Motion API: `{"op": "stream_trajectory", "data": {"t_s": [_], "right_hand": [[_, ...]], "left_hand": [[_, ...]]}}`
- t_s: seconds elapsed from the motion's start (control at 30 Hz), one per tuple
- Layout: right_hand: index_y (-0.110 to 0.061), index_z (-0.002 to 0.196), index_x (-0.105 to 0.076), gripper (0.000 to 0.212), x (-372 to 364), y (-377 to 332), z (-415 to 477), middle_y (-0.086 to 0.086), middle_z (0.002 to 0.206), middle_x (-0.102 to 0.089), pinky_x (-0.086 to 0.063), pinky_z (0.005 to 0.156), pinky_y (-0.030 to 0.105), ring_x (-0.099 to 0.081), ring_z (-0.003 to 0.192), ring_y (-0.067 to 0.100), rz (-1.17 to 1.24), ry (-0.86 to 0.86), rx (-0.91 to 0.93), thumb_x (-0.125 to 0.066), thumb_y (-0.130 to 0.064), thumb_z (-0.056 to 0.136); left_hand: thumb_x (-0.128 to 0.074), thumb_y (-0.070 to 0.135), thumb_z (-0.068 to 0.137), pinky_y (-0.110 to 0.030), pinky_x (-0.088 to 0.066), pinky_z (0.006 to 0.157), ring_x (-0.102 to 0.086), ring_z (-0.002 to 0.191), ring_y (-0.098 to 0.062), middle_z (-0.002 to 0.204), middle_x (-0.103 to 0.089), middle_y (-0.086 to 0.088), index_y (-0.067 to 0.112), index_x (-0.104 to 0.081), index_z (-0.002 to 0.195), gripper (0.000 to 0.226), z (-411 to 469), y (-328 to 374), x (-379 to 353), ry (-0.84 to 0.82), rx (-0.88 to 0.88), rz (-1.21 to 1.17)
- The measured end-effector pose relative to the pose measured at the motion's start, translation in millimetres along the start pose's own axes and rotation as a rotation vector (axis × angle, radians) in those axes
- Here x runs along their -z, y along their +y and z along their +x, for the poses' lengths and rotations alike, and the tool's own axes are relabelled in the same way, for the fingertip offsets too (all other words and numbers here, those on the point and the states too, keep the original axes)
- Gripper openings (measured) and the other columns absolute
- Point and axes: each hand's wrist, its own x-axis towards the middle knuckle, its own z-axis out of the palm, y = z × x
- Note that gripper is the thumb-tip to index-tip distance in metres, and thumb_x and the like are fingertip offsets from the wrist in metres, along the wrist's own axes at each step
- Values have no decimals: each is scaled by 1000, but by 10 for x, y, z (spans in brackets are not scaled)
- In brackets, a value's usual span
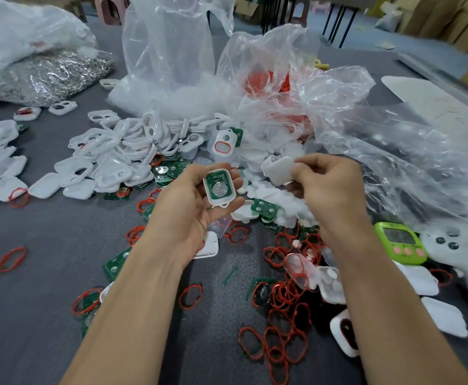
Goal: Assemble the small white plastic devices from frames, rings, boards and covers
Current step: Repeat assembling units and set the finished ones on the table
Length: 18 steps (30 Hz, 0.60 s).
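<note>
left hand (191, 201): raised over the middle of the table, palm up, fingers curled behind a white frame (218, 202) and thumb pressed to its lower edge, a snug closed grip
white frame: cradled in the left hand, open face toward the person, small loop end pointing down
green board (219, 182): seated inside the white frame, a round silver cell showing at its middle
right hand (330, 184): level with the left hand and just to its right, thumb and fingertips pinching a white cover (278, 168), the other fingers curled in
white cover: held in the air between the two hands, tilted, near the white frame but not touching it
loose frames (121, 151): a heap on the table beyond the left hand
red rings (282, 337): strewn about, thickest beside the right forearm
spare boards (264, 208): lying among the rings below the hands
clear bags (171, 51): crumpled at the far side, one with something orange-red inside
green timer (401, 243): at the right, beside a white gadget (460, 251) with dark buttons
bag of metal rings (52, 76): far left
table (46, 232): dark grey
</note>
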Motion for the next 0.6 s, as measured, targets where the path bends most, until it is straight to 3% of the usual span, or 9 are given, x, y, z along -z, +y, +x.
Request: {"op": "stream_trajectory", "data": {"t_s": [0.07, 0.23, 0.4, 0.6], "right_hand": [[-12, 92, -71, 14, 49, -16, -38, 6, 68, -75, -55, 52, 20, -70, 54, 13, 360, -148, -181, -62, -4, 100], [-8, 97, -72, 16, 91, -57, -117, 8, 71, -74, -55, 53, 21, -66, 54, 14, 536, -367, -181, -58, -1, 100], [-22, 76, -81, 37, 72, -75, -204, 3, 77, -75, -57, 73, 28, -68, 69, 13, 457, -577, -19, -63, 5, 94], [-11, 78, -79, 32, 69, -68, -244, 7, 96, -80, -58, 94, 35, -74, 100, 27, 239, -636, 220, -67, 18, 84]], "left_hand": [[-47, 12, 101, -36, -65, 67, -75, 96, -26, 113, -75, -21, -3, -69, 112, 28, 9, -12, 7, -13, 5, 6], [-47, 13, 102, -36, -64, 62, -75, 92, -26, 104, -75, -20, -5, -69, 114, 31, 30, -62, 1, -38, 24, 45], [-45, 14, 102, -38, -63, 62, -72, 91, -31, 113, -73, -25, -5, -69, 117, 34, 37, -90, -17, -62, 40, 105], [-44, 12, 102, -45, -65, 72, -73, 87, -34, 104, -75, -24, -5, -70, 113, 33, 29, -96, -13, -82, 31, 117]]}}
